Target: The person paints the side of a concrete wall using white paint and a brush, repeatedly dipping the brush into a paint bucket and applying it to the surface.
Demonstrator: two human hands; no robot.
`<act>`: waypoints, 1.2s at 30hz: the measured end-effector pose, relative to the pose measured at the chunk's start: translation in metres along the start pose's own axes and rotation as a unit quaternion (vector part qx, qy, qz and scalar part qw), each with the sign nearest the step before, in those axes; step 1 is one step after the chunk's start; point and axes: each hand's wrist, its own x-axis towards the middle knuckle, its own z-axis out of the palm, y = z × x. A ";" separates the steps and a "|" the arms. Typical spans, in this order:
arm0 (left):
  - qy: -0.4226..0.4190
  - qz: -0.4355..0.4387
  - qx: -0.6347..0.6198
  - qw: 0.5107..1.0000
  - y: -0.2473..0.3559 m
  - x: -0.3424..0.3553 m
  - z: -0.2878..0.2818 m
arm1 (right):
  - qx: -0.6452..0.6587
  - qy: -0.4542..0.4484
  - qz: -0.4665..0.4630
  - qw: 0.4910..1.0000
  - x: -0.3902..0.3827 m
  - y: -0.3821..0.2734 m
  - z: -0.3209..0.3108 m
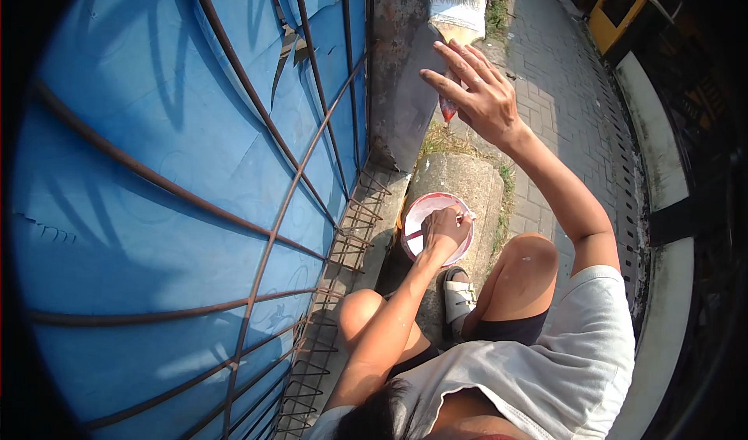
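- My right hand (479, 97) is raised, its fingers around the red-tipped handle of a wide paintbrush (458, 21), whose pale bristles point away from me.
- The brush is up in front of a grey panel (407, 101); I cannot tell whether it touches it.
- My left hand (446, 231) is well apart from the right, down over a bucket (425, 208) with a reddish rim and white paint inside; I cannot tell whether its fingers are closed on anything.
- The bucket is on the concrete (475, 173), just beyond my white-strapped sandal (459, 298).
- To my left, rusty bars (284, 198) cross blue sheeting (156, 229).
- To my right runs a paved lane (557, 97).
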 end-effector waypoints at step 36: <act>-0.010 0.049 0.031 0.998 0.001 -0.013 -0.002 | 0.362 -0.313 0.158 0.864 -0.099 -0.070 0.073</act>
